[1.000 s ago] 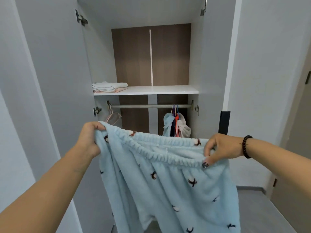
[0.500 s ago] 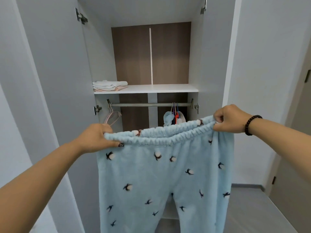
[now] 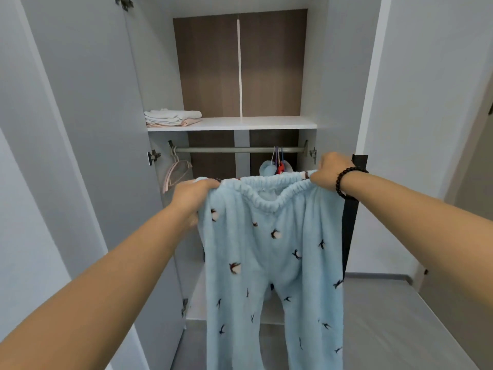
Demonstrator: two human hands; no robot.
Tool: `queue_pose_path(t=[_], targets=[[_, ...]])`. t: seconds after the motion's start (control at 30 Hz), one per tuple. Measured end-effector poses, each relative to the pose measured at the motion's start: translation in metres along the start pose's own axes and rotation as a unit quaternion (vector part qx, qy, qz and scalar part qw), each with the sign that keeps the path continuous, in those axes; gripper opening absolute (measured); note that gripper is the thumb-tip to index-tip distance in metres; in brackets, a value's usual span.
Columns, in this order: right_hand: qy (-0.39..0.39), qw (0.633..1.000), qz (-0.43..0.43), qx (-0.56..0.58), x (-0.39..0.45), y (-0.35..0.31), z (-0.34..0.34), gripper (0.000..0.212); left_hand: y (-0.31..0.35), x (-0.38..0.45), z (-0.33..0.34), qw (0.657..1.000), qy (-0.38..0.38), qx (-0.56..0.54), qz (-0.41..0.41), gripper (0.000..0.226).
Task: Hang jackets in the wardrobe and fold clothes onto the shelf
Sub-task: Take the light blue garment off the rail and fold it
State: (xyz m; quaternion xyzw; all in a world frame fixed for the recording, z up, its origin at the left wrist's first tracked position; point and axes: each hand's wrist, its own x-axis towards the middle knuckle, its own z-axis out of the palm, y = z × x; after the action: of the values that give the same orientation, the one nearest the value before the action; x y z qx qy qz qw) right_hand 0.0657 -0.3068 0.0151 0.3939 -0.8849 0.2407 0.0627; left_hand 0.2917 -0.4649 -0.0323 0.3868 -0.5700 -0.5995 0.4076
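Pyjama trousers (image 3: 269, 263) of pale blue fleece, dotted with small dark bird shapes, hung full length in front of the open wardrobe (image 3: 240, 76), held up by their elastic waistband. The left hand (image 3: 193, 194) clutched the waistband's left corner, fingers curled over the bunched fabric. The right hand (image 3: 329, 170) gripped the opposite corner in a closed fist, slightly higher than the left, so the waistband sagged in a shallow curve between them. A dark beaded bracelet (image 3: 344, 180) circled the right wrist. Both legs of the trousers dropped straight down past the bottom of the view.

Behind the trousers, the hanging rail (image 3: 234, 150) ran across the wardrobe just above waistband level. A pink hanger (image 3: 177, 170) hung bare at the rail's left end, above the left hand. Toward the rail's right end, several coloured hanger hooks (image 3: 277, 156) carried garments, one of them pale blue (image 3: 268, 168), mostly hidden behind the trousers. The white shelf (image 3: 253, 122) sat directly above the rail, and a small stack of folded clothes (image 3: 172, 118), white on top of peach, lay at its left end. Dark wood panelling (image 3: 208, 65) formed the wardrobe's back. A grey door (image 3: 80, 102) stood open on the left of the wardrobe, and grey floor (image 3: 386, 316) spread out below and to its right.
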Motion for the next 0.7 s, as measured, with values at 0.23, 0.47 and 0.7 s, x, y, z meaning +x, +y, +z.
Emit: queue_pose_path(t=[0.23,0.47,0.7], targets=[[-0.033,0.964,-0.021,0.261,-0.02,-0.034,0.016,0.002,-0.007,-0.004,0.041,0.999,-0.031,-0.035,-0.021,0.035],[-0.119,0.893,-0.036,0.434,-0.057,-0.062,0.003,0.006,0.002,-0.013,0.052,0.993,-0.103,-0.042,0.045,0.021],[-0.087,0.947,-0.186,0.248,-0.066,-0.056,-0.006,0.023,0.014,-0.027,0.044,0.976,-0.194,-0.086,0.055,0.003]])
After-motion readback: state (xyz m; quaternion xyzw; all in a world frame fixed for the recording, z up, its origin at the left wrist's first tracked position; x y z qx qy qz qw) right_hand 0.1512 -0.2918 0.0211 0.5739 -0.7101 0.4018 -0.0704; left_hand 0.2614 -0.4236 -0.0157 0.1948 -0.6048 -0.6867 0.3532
